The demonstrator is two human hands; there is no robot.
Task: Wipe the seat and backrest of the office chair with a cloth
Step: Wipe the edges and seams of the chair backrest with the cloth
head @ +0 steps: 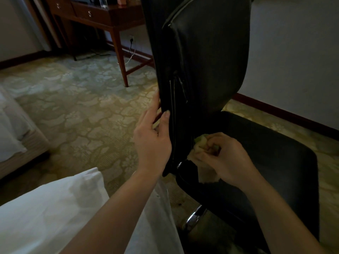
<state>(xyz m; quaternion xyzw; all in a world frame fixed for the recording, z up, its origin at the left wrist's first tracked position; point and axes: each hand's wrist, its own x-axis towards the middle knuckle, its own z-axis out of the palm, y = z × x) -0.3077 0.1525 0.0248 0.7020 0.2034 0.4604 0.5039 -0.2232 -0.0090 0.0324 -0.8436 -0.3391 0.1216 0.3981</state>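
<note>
Chair: a black leather-look office chair (220,107) seen from its side and close up, filling the middle and right of the view.
Backrest: the backrest (205,61) stands upright, its near side edge facing the camera, with seams running down it.
Seat: the seat (271,153) spreads out to the right, dark and smooth.
Left hand: the left hand (152,142) grips the backrest's near edge low down, thumb on the front face, the other fingers wrapped behind the edge.
Right hand: the right hand (225,160) is clenched round the cloth, knuckles up, at the corner where the seat meets the backrest.
Cloth: the cloth (207,174) is pale beige with a yellow-green patch, bunched in the right hand; it lies on the rear of the seat, and a flap hangs over the seat's near edge.
Chair base: a chrome column (194,217) shows under the seat.
Floor: patterned green-gold carpet (73,107).
Background: a dark wooden table (110,17) with drawers stands against the wall, well apart from the chair; a wall socket (131,40) with cables sits just beside its leg.
Left edge: the corner of a bed (11,125) with white linen.
Foreground: white fabric (55,208) under the left forearm.
</note>
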